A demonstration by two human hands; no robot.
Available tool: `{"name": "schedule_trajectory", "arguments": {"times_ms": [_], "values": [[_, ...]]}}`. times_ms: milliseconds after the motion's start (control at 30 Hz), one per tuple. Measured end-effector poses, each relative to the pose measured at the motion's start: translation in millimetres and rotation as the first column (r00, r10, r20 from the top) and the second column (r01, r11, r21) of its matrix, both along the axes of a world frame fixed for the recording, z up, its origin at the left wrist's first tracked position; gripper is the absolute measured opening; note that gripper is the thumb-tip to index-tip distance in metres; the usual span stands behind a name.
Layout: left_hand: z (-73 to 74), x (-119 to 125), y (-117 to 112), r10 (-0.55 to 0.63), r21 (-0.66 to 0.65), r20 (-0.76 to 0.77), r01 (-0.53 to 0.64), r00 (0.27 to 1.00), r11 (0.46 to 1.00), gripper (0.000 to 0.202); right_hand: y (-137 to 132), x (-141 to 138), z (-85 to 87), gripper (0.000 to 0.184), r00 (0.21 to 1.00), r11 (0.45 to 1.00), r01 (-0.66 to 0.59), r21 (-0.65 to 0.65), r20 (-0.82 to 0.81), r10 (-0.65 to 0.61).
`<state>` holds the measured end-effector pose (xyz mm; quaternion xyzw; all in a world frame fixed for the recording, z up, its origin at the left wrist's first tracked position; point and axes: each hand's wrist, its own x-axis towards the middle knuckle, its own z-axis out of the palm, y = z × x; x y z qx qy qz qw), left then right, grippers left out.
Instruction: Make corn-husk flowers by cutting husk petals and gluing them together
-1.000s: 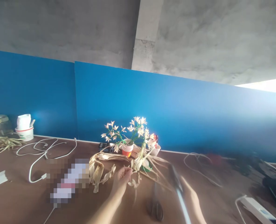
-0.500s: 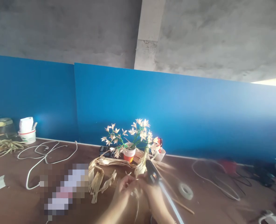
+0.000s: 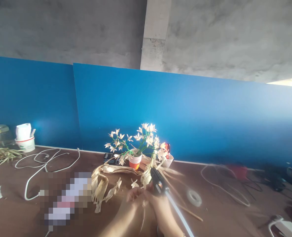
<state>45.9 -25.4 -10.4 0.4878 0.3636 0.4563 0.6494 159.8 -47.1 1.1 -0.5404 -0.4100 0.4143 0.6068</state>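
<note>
My right hand [image 3: 162, 209] is closed round a black glue gun [image 3: 158, 182] with a pale glue stick [image 3: 179, 215] trailing back from it, its nozzle pointing up and away. My left hand [image 3: 133, 197] is pinched on a small piece of dried corn husk [image 3: 144, 203] right beside the gun. Both hands meet low in the middle over the brown table [image 3: 222, 214]. Just beyond them lie dried husk strips [image 3: 104, 186] and a small husk flower [image 3: 134, 183]. Behind stands an orange paper cup [image 3: 134, 160] holding a bunch of husk flowers [image 3: 136, 140].
A roll of tape [image 3: 194, 197] lies to the right of my hands. White cables [image 3: 44, 161] loop at the left, more cables [image 3: 225, 184] at the right. A white tub [image 3: 25, 141] and husk pile [image 3: 0, 154] sit far left. A blue partition [image 3: 185, 115] backs the table.
My right hand brought the glue gun in from the right to meet my left hand. The view shifted, uncovering the tape roll.
</note>
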Motion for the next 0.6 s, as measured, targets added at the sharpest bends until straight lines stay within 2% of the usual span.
{"name": "schedule_trajectory", "arguments": {"times_ms": [233, 400, 600], "values": [[-15.1, 0, 7, 0.049, 0.012, -0.021, -0.048, 0.999, 0.999, 0.039, 3, -4, -5.2, 0.026, 0.997, 0.998, 0.067, -0.006, -0.047, -0.067], [-16.8, 0, 4, 0.071, 0.031, -0.024, -0.071, 0.997, 0.997, 0.035, 2, -8, -4.6, 0.029, 0.990, 0.993, 0.122, -0.002, -0.072, -0.122], [-21.0, -1, 11, 0.090, 0.028, -0.007, -0.090, 0.996, 0.996, 0.032, -1, -4, -7.3, 0.034, 0.998, 0.999, 0.053, 0.001, -0.030, -0.053]]}}
